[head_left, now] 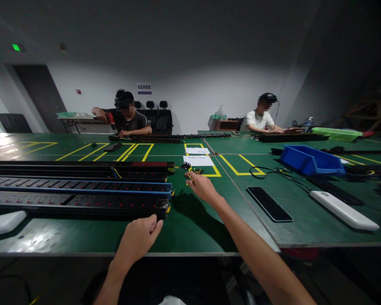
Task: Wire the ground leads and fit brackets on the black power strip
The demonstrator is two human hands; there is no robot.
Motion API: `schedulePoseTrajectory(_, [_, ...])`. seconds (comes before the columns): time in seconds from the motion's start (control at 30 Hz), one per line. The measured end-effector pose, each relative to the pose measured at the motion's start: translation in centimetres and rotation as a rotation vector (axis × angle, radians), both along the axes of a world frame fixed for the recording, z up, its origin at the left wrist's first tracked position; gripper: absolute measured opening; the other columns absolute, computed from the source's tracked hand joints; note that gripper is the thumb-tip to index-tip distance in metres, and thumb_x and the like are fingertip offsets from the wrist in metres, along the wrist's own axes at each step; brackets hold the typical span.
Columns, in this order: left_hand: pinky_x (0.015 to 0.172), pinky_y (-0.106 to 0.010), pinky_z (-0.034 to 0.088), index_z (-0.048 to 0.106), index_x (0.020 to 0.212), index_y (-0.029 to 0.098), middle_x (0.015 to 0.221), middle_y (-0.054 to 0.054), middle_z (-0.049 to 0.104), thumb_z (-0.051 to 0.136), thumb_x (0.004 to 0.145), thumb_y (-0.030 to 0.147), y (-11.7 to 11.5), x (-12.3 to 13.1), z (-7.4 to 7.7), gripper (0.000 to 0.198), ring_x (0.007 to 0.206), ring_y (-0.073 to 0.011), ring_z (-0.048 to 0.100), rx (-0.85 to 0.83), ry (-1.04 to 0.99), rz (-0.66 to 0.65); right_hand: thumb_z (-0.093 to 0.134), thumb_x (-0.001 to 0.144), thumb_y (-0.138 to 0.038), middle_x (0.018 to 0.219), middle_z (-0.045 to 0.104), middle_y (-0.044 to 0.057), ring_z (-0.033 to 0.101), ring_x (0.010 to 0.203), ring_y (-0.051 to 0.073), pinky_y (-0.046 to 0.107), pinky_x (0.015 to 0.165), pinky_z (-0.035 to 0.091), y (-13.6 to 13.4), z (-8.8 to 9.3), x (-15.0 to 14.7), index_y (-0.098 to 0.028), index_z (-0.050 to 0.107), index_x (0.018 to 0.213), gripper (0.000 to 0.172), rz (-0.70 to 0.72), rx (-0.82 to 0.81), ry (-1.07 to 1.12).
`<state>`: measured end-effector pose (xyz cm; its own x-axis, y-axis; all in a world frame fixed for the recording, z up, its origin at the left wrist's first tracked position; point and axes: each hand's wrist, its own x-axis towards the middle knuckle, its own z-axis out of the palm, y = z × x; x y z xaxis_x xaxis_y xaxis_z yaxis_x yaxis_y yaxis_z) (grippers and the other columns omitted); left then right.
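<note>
My right hand reaches over the green table, with thumb and fingers closed at a small yellow-and-black part. Just beyond the fingertips lie more small black pieces. Close to the table's front edge, my left hand is curled shut, and whatever is inside its fingers is hidden. It sits just in front of the right end of a long black strip with red dots. Behind that strip runs a similar one with a blue edge, and then further black strips. Their right ends carry yellow bits.
A dark-screened phone, a white slab-like device and a blue bin with cables nearby are on the right. White papers lie ahead. Another white object is at left. Two people sit across the table.
</note>
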<state>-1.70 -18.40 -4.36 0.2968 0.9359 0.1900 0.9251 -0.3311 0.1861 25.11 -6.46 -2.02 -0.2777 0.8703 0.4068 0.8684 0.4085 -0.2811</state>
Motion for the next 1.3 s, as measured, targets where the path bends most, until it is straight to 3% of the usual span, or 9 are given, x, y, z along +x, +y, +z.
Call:
schedulePoseTrajectory(0.23, [0.059, -0.03, 0.02, 0.045, 0.071, 0.022, 0.062, 0.001, 0.056, 0.043, 0.102, 0.037, 0.0, 0.0, -0.1, 0.035, 0.059, -0.0158, 0.056, -0.006, 0.025, 0.013, 0.056, 0.098, -0.03, 0.082, 0.075, 0.004, 0.07, 0.079, 0.021, 0.026, 0.067, 0.041, -0.4, 0.2, -0.2, -0.023, 0.064, 0.123, 0.027, 0.001, -0.04, -0.016])
schedulePoseTrajectory(0.53, [0.058, -0.031, 0.02, 0.043, 0.07, 0.022, 0.061, 0.002, 0.054, 0.042, 0.102, 0.038, 0.0, 0.0, 0.0, 0.036, 0.058, -0.0153, 0.055, -0.017, 0.006, 0.009, 0.053, 0.094, -0.021, 0.09, 0.074, 0.007, 0.068, 0.083, 0.02, 0.026, 0.069, 0.042, 0.0, -0.2, 0.2, -0.02, 0.069, 0.115, 0.025, -0.012, 0.023, -0.055])
schedulePoseTrajectory(0.7, [0.059, -0.031, 0.021, 0.043, 0.07, 0.021, 0.062, 0.002, 0.055, 0.04, 0.103, 0.038, 0.1, 0.1, -0.1, 0.037, 0.058, -0.0145, 0.054, -0.019, 0.013, 0.008, 0.053, 0.094, -0.018, 0.102, 0.073, 0.008, 0.066, 0.095, 0.021, 0.027, 0.077, 0.045, 0.0, -0.4, 0.1, -0.02, 0.069, 0.11, 0.023, 0.054, 0.074, -0.019])
schedulePoseTrajectory(1.2, [0.059, -0.03, 0.02, 0.04, 0.07, 0.022, 0.062, 0.002, 0.054, 0.042, 0.102, 0.036, -0.1, 0.1, 0.1, 0.036, 0.059, -0.0161, 0.055, -0.017, 0.004, 0.01, 0.059, 0.084, -0.005, 0.091, 0.071, 0.006, 0.062, 0.089, 0.019, 0.028, 0.08, 0.046, 0.5, -0.6, 0.4, -0.017, 0.07, 0.095, 0.02, 0.152, 0.046, 0.014])
schedulePoseTrajectory(1.3, [0.059, -0.03, 0.021, 0.041, 0.07, 0.022, 0.062, 0.002, 0.054, 0.042, 0.102, 0.036, -0.1, 0.2, 0.2, 0.036, 0.059, -0.0157, 0.055, -0.024, 0.002, 0.013, 0.059, 0.087, -0.007, 0.097, 0.071, 0.008, 0.063, 0.094, 0.02, 0.029, 0.083, 0.046, 0.6, -0.7, 0.5, -0.017, 0.071, 0.102, 0.022, 0.148, 0.048, 0.017])
